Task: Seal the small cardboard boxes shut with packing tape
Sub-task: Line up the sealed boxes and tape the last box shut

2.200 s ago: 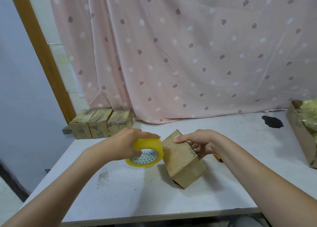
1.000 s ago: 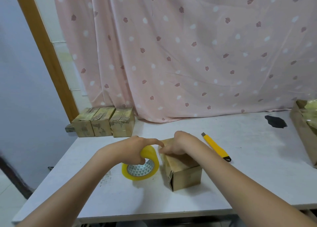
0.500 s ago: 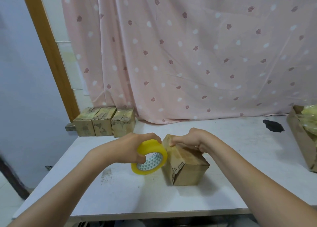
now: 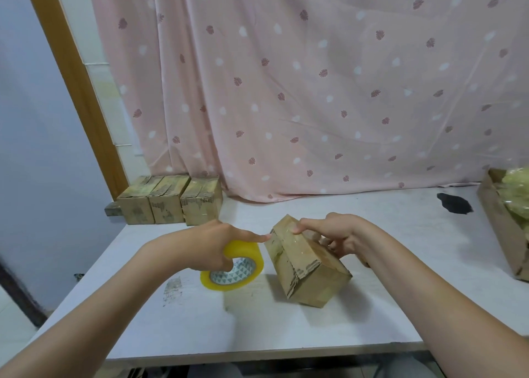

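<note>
Left hand [image 4: 211,244] around tape roll [image 4: 233,266] (forefinger outstretched)

Left hand [image 4: 210,244] grips tape roll [image 4: 233,266]; right hand [image 4: 333,234] apparently steadies tilted box [image 4: 306,259].

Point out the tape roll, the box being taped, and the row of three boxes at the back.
tape roll [image 4: 246,253], head view, yellow outer band
cardboard box [image 4: 315,284], head view, near side face
row of three boxes [image 4: 169,203], head view, middle box front

- My white counter [image 4: 372,306] carries a box [image 4: 307,274], tape roll [image 4: 237,271], three boxes [image 4: 171,203] far left.
- Open carton [image 4: 503,229] at its right edge.
</note>
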A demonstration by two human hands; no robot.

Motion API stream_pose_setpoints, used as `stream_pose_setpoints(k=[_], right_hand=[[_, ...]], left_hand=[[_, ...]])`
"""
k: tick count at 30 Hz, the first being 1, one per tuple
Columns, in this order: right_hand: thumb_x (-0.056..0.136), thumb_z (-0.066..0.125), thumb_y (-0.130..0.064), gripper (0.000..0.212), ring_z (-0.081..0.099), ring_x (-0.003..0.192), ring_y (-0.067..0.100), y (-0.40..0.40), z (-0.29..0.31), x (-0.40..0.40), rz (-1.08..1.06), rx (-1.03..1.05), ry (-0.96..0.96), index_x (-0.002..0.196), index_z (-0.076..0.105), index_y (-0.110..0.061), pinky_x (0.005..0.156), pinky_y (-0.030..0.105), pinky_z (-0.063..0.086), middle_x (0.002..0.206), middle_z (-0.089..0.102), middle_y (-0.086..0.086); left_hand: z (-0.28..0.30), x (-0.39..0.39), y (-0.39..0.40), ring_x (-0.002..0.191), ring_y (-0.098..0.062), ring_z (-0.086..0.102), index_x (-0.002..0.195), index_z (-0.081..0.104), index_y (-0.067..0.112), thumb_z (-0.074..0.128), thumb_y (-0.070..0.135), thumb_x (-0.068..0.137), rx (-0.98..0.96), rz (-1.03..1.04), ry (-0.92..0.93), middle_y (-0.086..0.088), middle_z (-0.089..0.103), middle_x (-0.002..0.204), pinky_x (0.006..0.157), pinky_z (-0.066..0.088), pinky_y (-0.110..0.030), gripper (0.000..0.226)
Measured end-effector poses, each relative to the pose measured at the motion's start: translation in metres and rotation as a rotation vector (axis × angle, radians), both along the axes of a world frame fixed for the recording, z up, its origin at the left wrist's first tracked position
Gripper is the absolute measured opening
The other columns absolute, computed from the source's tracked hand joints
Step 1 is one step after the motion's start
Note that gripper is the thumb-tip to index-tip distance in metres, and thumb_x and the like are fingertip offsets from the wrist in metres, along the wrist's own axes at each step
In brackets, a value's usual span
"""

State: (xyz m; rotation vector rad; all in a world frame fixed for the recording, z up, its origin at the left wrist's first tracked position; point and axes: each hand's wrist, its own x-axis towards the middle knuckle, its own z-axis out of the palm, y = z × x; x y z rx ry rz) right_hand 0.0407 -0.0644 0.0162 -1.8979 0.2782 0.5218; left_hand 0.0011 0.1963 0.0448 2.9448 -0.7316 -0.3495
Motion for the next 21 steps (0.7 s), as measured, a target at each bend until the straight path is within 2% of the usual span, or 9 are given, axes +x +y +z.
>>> stream_pose_setpoints(k=[4,7,10,13,15,16,18,20,21], right_hand=[[0.044,0.087,-0.043,0.085,0.06,0.074,0.031,-0.01,-0.004,0.001,0.023,0.059,0.037,0.11,0.06,0.003,0.069,0.036,0.056,0.087,0.061,0.016],[0.048,0.085,-0.041,0.085,0.056,0.073,0.029,-0.016,-0.012,0.001,0.028,0.156,0.062,0.116,0.061,0.005,0.073,0.037,0.053,0.082,0.06,0.014],[0.053,0.083,-0.037,0.073,0.051,0.072,0.027,-0.024,-0.019,0.0,0.006,0.226,0.068,0.11,0.06,0.002,0.077,0.039,0.046,0.085,0.057,0.014],[0.062,0.08,-0.044,0.079,0.059,0.063,0.026,-0.034,-0.012,0.005,0.012,0.041,0.003,0.119,0.053,0.004,0.069,0.037,0.047,0.093,0.065,0.019],[0.068,0.075,-0.045,0.077,0.06,0.069,0.031,-0.032,-0.001,0.007,0.073,-0.074,-0.026,0.123,0.048,0.002,0.066,0.035,0.05,0.107,0.064,0.026],[0.067,0.075,-0.044,0.078,0.062,0.073,0.034,-0.029,0.004,0.007,0.104,-0.086,-0.022,0.123,0.048,0.003,0.073,0.04,0.055,0.112,0.062,0.029],[0.053,0.081,-0.05,0.091,0.068,0.086,0.038,-0.021,0.011,0.002,0.146,-0.103,0.009,0.121,0.05,0.003,0.087,0.055,0.055,0.115,0.062,0.028],[0.043,0.089,-0.053,0.101,0.069,0.098,0.038,-0.017,0.012,-0.001,0.166,-0.112,0.049,0.119,0.051,0.002,0.088,0.056,0.055,0.117,0.063,0.025],[0.047,0.091,-0.051,0.099,0.069,0.101,0.038,-0.017,0.011,-0.001,0.168,-0.103,0.075,0.12,0.051,0.002,0.088,0.056,0.054,0.117,0.064,0.025]], left_hand=[[0.001,0.002,-0.013,0.064,-0.018,0.046,0.135,0.025,0.077,0.062,0.014,0.087,0.036,-0.008,0.022,-0.002,0.047,0.077,0.056,0.042,-0.03,0.087],[-0.001,0.004,-0.026,0.062,-0.012,0.044,0.138,0.025,0.073,0.062,0.014,0.087,0.062,-0.036,0.013,0.004,0.045,0.076,0.057,0.043,-0.03,0.086],[-0.005,0.008,-0.037,0.062,-0.011,0.045,0.141,0.023,0.072,0.062,0.015,0.087,0.063,-0.065,-0.007,0.003,0.046,0.077,0.057,0.045,-0.031,0.087],[-0.004,0.011,-0.047,0.062,-0.01,0.045,0.142,0.023,0.07,0.061,0.016,0.087,0.077,-0.07,-0.038,0.001,0.049,0.08,0.054,0.042,-0.027,0.086],[-0.003,0.012,-0.053,0.062,-0.011,0.045,0.142,0.024,0.07,0.061,0.015,0.086,0.079,-0.08,-0.043,0.001,0.048,0.08,0.056,0.044,-0.03,0.086],[-0.002,0.013,-0.054,0.062,-0.011,0.045,0.141,0.025,0.07,0.061,0.015,0.086,0.081,-0.083,-0.045,0.001,0.048,0.079,0.057,0.045,-0.032,0.086],[-0.002,0.015,-0.056,0.062,-0.012,0.046,0.14,0.027,0.071,0.062,0.016,0.085,0.072,-0.075,-0.036,0.002,0.047,0.079,0.058,0.047,-0.034,0.085],[-0.003,0.015,-0.056,0.063,-0.014,0.049,0.139,0.028,0.071,0.064,0.017,0.085,0.052,-0.075,-0.038,0.002,0.049,0.078,0.061,0.05,-0.035,0.085],[-0.003,0.014,-0.054,0.061,-0.015,0.049,0.139,0.028,0.071,0.065,0.016,0.084,0.031,-0.078,-0.03,0.002,0.05,0.077,0.059,0.049,-0.035,0.086]])
